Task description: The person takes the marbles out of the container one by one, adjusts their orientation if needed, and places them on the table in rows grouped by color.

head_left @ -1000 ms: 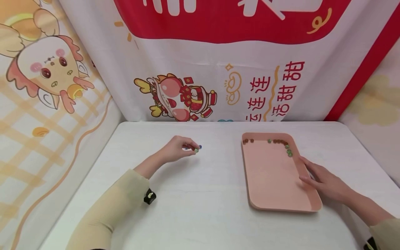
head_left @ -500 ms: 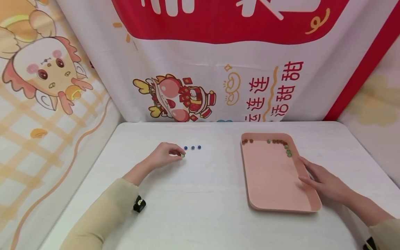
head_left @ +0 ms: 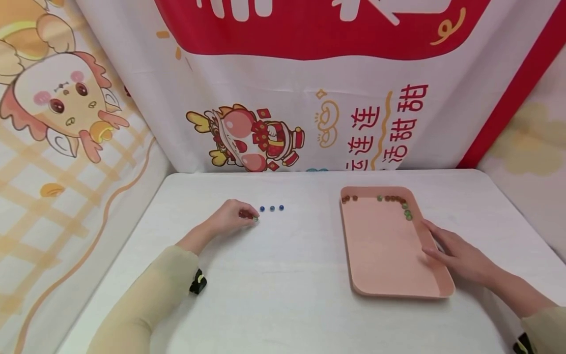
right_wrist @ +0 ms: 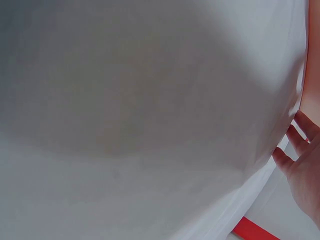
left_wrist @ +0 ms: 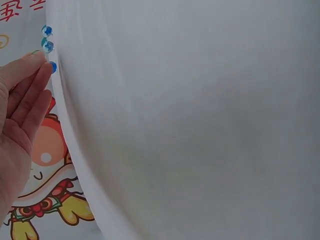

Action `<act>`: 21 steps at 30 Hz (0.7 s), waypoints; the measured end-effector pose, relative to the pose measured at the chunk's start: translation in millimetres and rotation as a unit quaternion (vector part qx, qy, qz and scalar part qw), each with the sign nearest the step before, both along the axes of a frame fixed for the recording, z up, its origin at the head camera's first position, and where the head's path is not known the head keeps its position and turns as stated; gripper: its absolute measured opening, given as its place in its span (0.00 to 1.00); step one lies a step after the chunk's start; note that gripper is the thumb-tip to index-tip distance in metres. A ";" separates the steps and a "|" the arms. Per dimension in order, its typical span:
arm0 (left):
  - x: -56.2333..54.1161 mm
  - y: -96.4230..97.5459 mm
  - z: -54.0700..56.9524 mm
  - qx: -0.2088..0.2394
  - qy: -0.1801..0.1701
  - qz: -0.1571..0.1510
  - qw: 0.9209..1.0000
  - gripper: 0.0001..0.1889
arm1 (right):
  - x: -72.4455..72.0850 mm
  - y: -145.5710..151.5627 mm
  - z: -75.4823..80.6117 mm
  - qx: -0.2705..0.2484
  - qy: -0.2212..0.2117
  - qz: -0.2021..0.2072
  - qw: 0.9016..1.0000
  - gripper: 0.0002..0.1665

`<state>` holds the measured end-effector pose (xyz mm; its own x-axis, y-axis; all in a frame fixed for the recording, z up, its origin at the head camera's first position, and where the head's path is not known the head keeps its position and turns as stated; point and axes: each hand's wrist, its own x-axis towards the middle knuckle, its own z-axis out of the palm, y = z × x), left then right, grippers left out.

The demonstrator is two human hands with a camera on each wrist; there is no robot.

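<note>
In the head view my left hand (head_left: 228, 216) pinches a green marble (head_left: 255, 219) between thumb and fingertips, low over the white table. Just to its right sits a short row of blue marbles: one nearest the fingertips (head_left: 262, 209), a middle one (head_left: 271, 208) and a far right one (head_left: 281, 208). The left wrist view shows the fingers (left_wrist: 37, 95) close beside the blue marbles (left_wrist: 47, 46). My right hand (head_left: 464, 258) holds the right rim of a pink tray (head_left: 384, 255), thumb over the rim. From the right wrist, the right fingers (right_wrist: 284, 159) appear at the tray's outer side.
Several brown marbles (head_left: 393, 198) and green marbles (head_left: 408, 212) lie along the tray's far edge and far right corner. More brown marbles (head_left: 347, 198) are in its far left corner. Printed cloth (head_left: 283, 98) hangs behind the white table (head_left: 283, 295).
My left hand has drawn back to the left with the green marble, uncovering the row of blue marbles. Over the last half second it shifted only slightly. My right hand and the tray stay put.
</note>
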<state>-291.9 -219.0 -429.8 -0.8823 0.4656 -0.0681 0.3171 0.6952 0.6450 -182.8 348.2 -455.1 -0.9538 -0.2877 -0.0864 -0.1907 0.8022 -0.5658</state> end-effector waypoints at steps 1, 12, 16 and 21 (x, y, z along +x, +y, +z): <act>-1.5 2.0 0.3 -0.004 0.000 -0.003 1.000 0.09 | 0.0 0.3 0.4 0.000 0.000 -0.001 1.000 0.48; -9.7 12.1 -0.2 -0.052 0.005 -0.002 0.999 0.07 | -0.3 -1.4 3.8 -0.005 -0.003 -0.001 1.000 0.49; -10.0 12.8 -1.1 -0.053 0.001 0.005 0.999 0.07 | -0.6 -1.3 4.0 -0.004 -0.007 -0.001 1.000 0.49; -9.5 14.1 -1.7 -0.053 -0.001 0.008 0.999 0.07 | 0.1 -0.3 2.4 0.000 -0.011 -0.004 1.000 0.50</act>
